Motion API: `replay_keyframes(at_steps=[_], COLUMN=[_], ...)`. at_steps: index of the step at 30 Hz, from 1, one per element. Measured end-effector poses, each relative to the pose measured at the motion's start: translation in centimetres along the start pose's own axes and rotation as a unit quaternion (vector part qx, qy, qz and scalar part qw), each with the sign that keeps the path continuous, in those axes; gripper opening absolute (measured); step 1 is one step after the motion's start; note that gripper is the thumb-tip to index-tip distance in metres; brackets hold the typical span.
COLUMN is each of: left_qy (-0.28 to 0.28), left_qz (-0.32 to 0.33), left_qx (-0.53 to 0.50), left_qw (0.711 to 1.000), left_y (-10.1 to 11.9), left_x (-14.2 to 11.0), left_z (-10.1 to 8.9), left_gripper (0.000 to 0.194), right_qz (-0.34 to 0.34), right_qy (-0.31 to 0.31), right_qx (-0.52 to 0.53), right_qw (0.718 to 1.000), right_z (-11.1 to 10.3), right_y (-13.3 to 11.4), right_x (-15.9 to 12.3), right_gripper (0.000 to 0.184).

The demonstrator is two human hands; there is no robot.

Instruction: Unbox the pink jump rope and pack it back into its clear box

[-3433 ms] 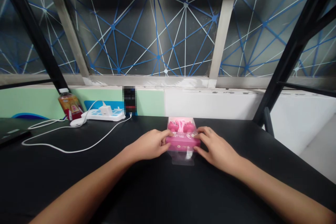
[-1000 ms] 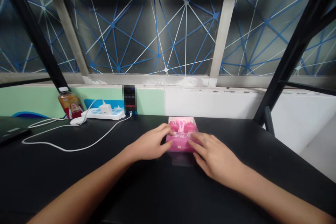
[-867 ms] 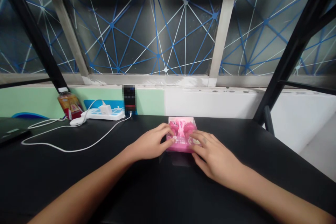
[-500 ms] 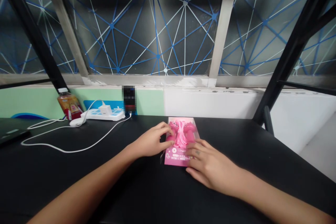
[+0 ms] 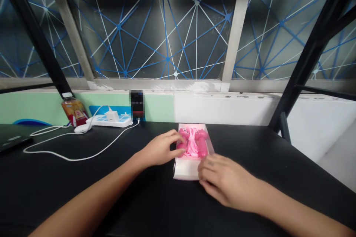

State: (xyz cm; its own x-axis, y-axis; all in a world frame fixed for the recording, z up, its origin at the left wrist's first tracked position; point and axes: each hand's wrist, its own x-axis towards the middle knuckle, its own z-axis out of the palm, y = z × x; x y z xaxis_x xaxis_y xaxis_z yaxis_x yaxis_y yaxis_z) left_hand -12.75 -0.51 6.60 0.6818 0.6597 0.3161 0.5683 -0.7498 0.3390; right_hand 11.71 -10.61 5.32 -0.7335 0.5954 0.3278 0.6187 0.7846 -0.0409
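Observation:
A pink jump rope (image 5: pixel 192 142) lies bundled between its two handles in a shallow box (image 5: pixel 185 168) on the black table. Its near end shows a plain whitish panel. My left hand (image 5: pixel 161 149) is at the box's left side, with bent fingers and thumb pressing on the edge by the left handle. At the near right corner is my right hand (image 5: pixel 222 177), its fingers curled together against the end of the box. Those fingertips are partly hidden, so what exactly they pinch there is hard to see.
Behind on the left stand a drink bottle (image 5: pixel 74 110) and a white power strip (image 5: pixel 111 119) with a charger plugged in. A white cable (image 5: pixel 75 160) loops over the table. A dark flat device (image 5: pixel 15 142) lies at the far left. Black frame posts rise on both sides.
The pink printed panel at the near end of the box no longer shows; a whitish surface is there instead. My right hand has drawn slightly nearer and its fingers have curled. My left hand stays put.

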Motion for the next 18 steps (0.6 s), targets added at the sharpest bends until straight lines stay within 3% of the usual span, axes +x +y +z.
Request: replay_keyframes(at_steps=[7,11,18], left_qy=[0.041,0.065,0.09], left_qz=[-0.04,-0.073,-0.103], left_qx=[0.06,0.064,0.035], left_qw=[0.997,0.993,0.99], left_y=[0.4,-0.4,-3.5], left_x=[0.4,1.4,3.2], left_z=[0.4,0.7,2.1], left_gripper=[0.026,0.029,0.031], right_qz=[-0.049,-0.058,-0.11], right_qy=[-0.094,-0.105,-0.162], right_qx=[-0.003,0.106,0.268], right_qw=[0.994,0.987,0.943], right_z=[-0.8,-2.6,-4.0], right_y=[-0.9,-1.6,-2.9], right_x=[0.0,-0.4,-0.7], right_gripper=[0.027,0.023,0.018])
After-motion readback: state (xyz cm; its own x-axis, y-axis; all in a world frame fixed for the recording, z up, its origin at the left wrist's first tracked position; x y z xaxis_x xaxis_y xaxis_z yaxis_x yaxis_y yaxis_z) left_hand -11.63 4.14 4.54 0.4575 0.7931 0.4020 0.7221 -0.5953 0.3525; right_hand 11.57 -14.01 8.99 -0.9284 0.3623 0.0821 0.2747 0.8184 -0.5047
